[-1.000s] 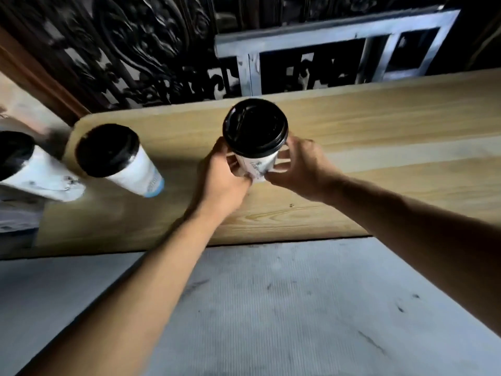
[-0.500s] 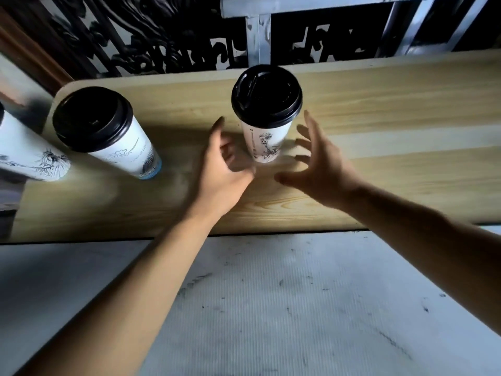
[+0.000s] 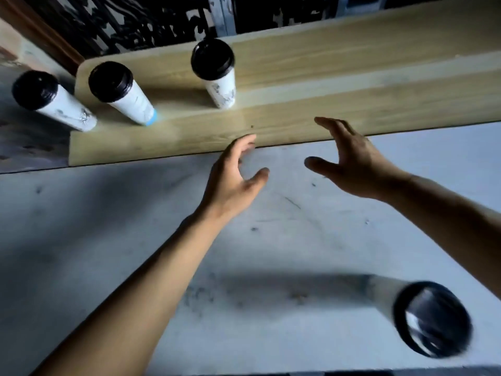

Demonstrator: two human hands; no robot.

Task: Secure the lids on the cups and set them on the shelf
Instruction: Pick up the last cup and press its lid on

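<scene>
Between shelf point(image 3: 325, 115) and blurred cup point(image 3: 431, 318), left hand point(image 3: 233, 175) and right hand point(image 3: 352, 164) hover, palms facing, fingers spread, empty

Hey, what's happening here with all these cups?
A person is setting lidded cups on a wooden shelf. Both the left hand and the right hand are open and empty, over the grey table. Two cups stand on the shelf, one just beyond its left end, and another waits nearby.

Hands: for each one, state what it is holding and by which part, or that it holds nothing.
Nothing is held: the left hand and right hand are both open and empty.
</scene>
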